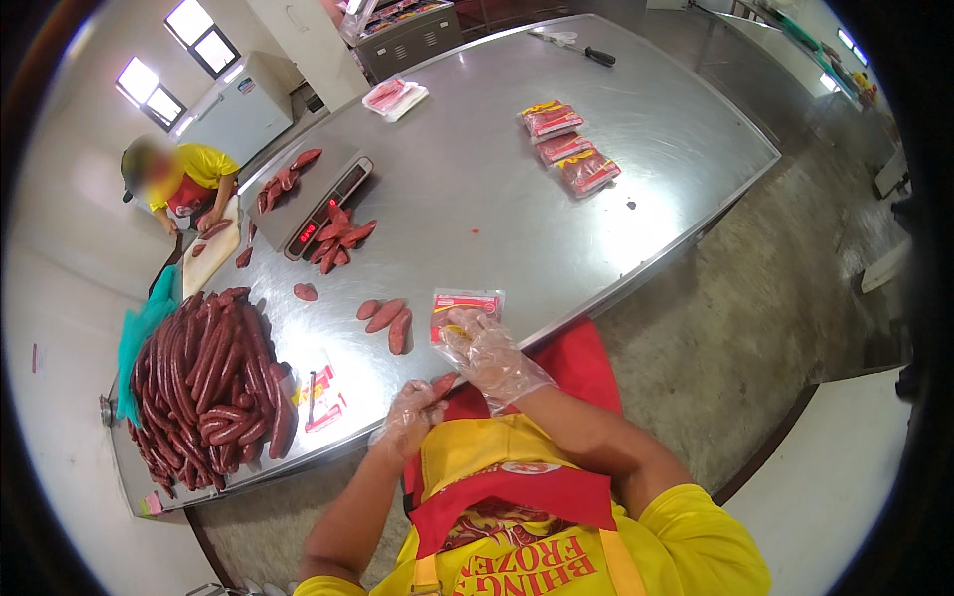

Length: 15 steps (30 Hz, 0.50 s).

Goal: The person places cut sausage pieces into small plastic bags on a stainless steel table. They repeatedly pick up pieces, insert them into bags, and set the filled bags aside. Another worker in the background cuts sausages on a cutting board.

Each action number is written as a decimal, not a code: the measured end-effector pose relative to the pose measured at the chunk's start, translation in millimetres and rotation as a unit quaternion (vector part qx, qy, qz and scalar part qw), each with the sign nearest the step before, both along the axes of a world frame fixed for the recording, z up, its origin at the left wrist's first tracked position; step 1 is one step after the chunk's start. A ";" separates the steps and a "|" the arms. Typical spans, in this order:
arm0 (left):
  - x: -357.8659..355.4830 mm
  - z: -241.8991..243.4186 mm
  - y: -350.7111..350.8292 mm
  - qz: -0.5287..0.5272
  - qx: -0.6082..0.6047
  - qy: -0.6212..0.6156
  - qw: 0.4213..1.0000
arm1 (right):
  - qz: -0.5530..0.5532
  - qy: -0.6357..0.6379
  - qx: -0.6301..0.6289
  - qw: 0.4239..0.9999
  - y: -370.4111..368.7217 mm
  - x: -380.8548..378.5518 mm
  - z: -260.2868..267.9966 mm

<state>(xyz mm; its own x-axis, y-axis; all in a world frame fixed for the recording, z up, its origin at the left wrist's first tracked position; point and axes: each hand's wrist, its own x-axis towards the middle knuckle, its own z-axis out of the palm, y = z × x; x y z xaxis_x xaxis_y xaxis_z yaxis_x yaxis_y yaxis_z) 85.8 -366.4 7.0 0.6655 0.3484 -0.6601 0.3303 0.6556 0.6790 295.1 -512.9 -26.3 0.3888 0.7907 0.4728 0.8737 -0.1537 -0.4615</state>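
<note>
My left hand [411, 421], in a clear plastic glove, holds a short sausage piece [445, 384] close to the table's near edge. My right hand [488, 359], gloved the same way, lies over the lower part of a clear plastic packet with a red and yellow label [468, 300]. Its fingers are on the packet; the thumb side is hard to make out. Just left of the packet, several cut sausage pieces [385, 316] rest on the steel table [447, 179]. One more sausage piece [305, 291] sits farther left.
A large heap of long sausages [209, 372] lies at left, beside loose printed labels [324, 402]. Beyond are a digital scale [328, 208] with sausage pieces, a co-worker [197, 179] at a cutting board [216, 253], filled packets [570, 149], a white tray [395, 98] and a black-handled tool [598, 56].
</note>
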 end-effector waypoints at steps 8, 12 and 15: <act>40.6 -39.1 -38.5 0.143 0.015 -0.147 0.979 | 0.055 -0.085 -0.081 0.992 -1.0 5.0 -2.7; 67.8 -58.5 -33.4 0.156 0.147 -0.119 0.969 | 0.055 -0.056 -0.102 0.992 -1.6 6.2 1.1; 79.0 -62.5 -23.2 0.133 0.290 -0.048 0.946 | 0.052 -0.041 -0.097 0.993 0.8 7.3 1.3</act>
